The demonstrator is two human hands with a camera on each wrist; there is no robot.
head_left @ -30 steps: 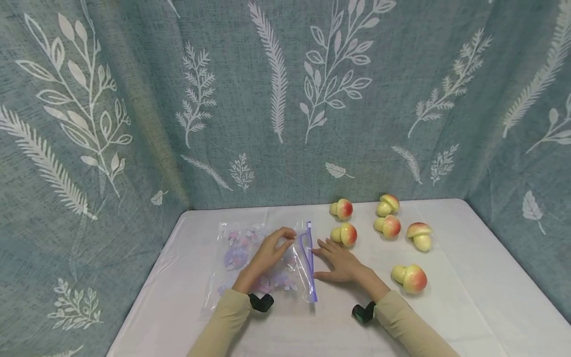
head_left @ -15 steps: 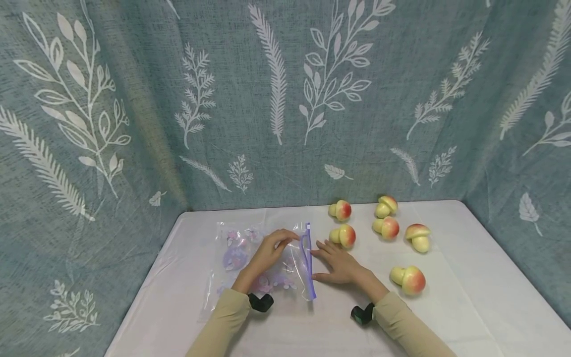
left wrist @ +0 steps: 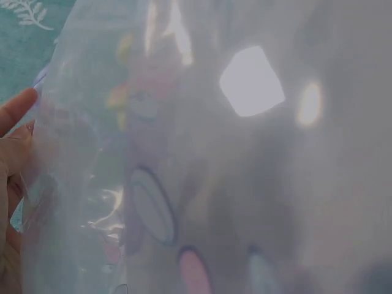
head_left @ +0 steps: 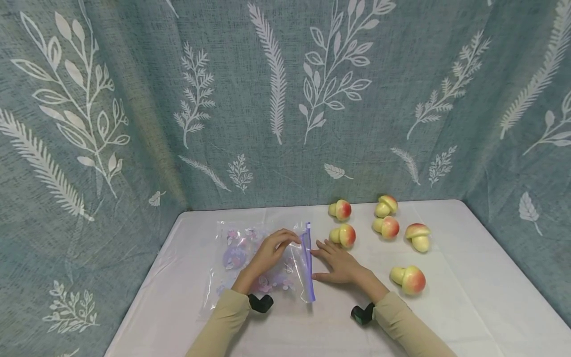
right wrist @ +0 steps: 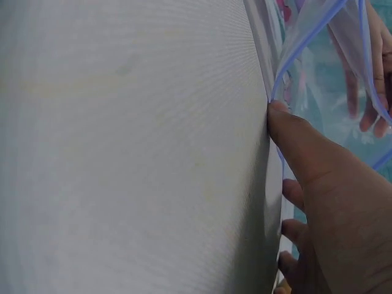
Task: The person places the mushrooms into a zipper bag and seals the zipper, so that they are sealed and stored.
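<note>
A clear zip bag [head_left: 235,259] with pink and lilac printing lies flat, its purple zip edge [head_left: 311,282] facing right. My left hand [head_left: 269,252] is over the bag, pinching the upper film near that edge. In the right wrist view the purple-edged mouth [right wrist: 306,41] gapes, and left fingers [right wrist: 352,95] show through the plastic. My right hand [head_left: 340,263] rests on the table with fingers spread; its thumb [right wrist: 294,131] touches the lower edge of the mouth. Just beyond the right fingertips is a toy mushroom [head_left: 343,235] with a red-yellow cap.
Several more toy mushrooms lie to the right, including one near the right forearm [head_left: 409,280] and one farther back [head_left: 418,237]. The table [head_left: 473,297] has a white cloth. A blue-green leaf-patterned curtain [head_left: 285,168] surrounds its back and sides.
My left fingertips have moved slightly right, onto the bag's zip edge. The purple loop at the mouth looks narrower from above. My right hand stays in place.
</note>
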